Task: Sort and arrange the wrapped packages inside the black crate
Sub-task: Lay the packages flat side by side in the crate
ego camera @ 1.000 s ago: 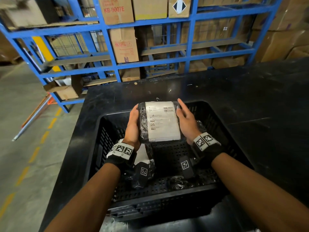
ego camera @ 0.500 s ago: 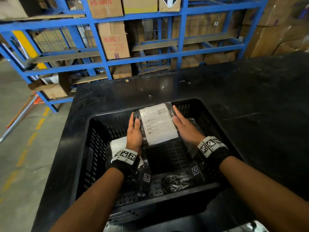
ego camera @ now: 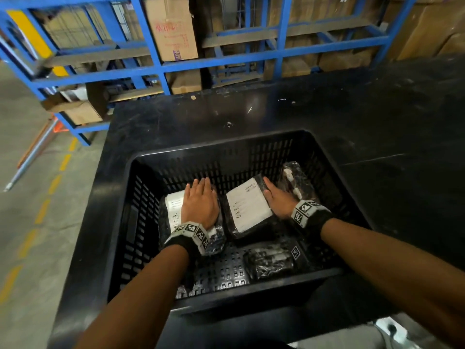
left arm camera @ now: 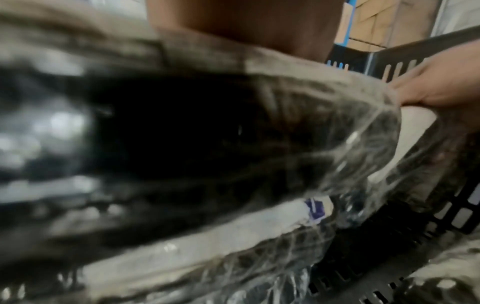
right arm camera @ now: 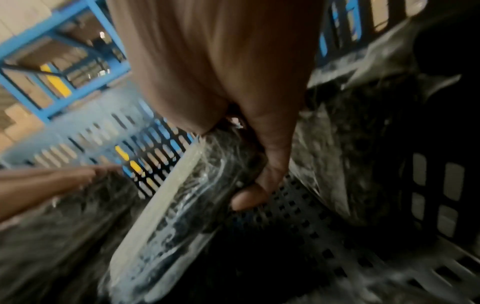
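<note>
A: Entry, head view. Black perforated plastic crate (ego camera: 141,210) on a black tabletop (ego camera: 377,117). Four black film-wrapped packages lie inside. Which one is in play?

B: The centre package with the large white label (ego camera: 247,207). It lies label-up on the crate floor, long axis running from about 7 o'clock to 1 o'clock, tilted clockwise relative to the crate walls.

A: Hand positions?

B: The right hand (ego camera: 278,202) sits on the package's 3 o'clock edge. In the right wrist view the fingers (right arm camera: 262,164) curl down over that side, tips near the perforated floor, so it has a hold of the edge. The left hand (ego camera: 200,202) lies flat, fingers straight and together, pressing on the neighbouring white-labelled wrapped package (ego camera: 173,210) at 9 o'clock. It grips nothing.

A: The relation the next move depends on?

B: A narrow gap separates the two labelled packages; the centre one is skewed against its neighbour. The right hand is the nearer, already touching it. Judgement: rotating it anticlockwise and sliding it toward 9 o'clock would square the pair.

A: Others?

B: A wrapped package leaning at the right wall (ego camera: 297,182), at 2 o'clock, and a small dark wrapped bundle (ego camera: 269,263) at 5 o'clock, both untouched.
</note>
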